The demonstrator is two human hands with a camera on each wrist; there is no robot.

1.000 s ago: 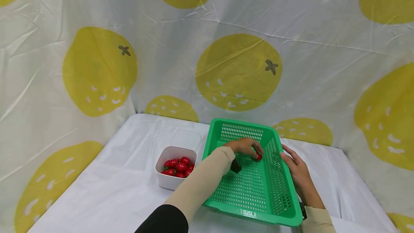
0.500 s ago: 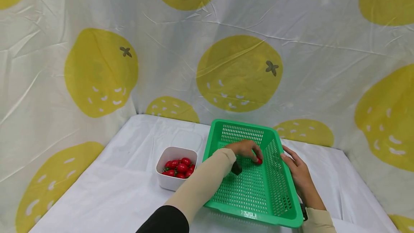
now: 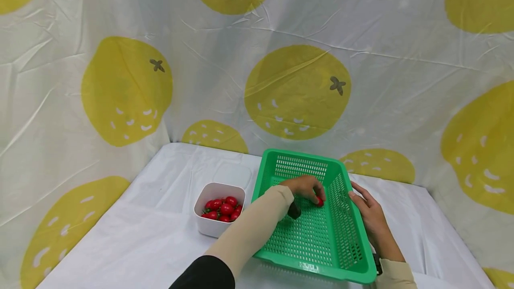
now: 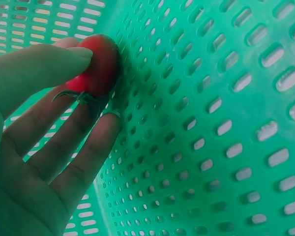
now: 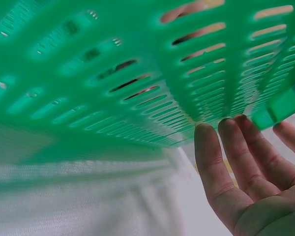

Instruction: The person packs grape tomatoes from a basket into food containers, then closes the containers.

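Observation:
Inside the green perforated basket (image 3: 308, 265), my left hand (image 3: 304, 186) pinches a red cherry tomato (image 4: 102, 61) between thumb and fingers, close to the basket's side wall. The tomato's green calyx (image 4: 79, 96) points back toward the palm, and the other fingers spread below it. My right hand (image 3: 373, 220) is at the basket's right side. In the right wrist view, its straight fingers (image 5: 209, 157) have their tips at the basket's outer wall. To the left of the basket, a white box (image 3: 206, 225) holds several cherry tomatoes (image 3: 226, 209).
Behind the white box lies a flat, translucent lid (image 3: 233, 174) on the white tablecloth (image 3: 160, 226). The curtain (image 3: 213, 79) with yellow fruit prints hangs behind the table and down both sides. My left forearm passes over the basket's left rim.
My left hand has brought the tomato slightly nearer along the basket's side. The right hand stays at the basket's right side, and the box has not moved.

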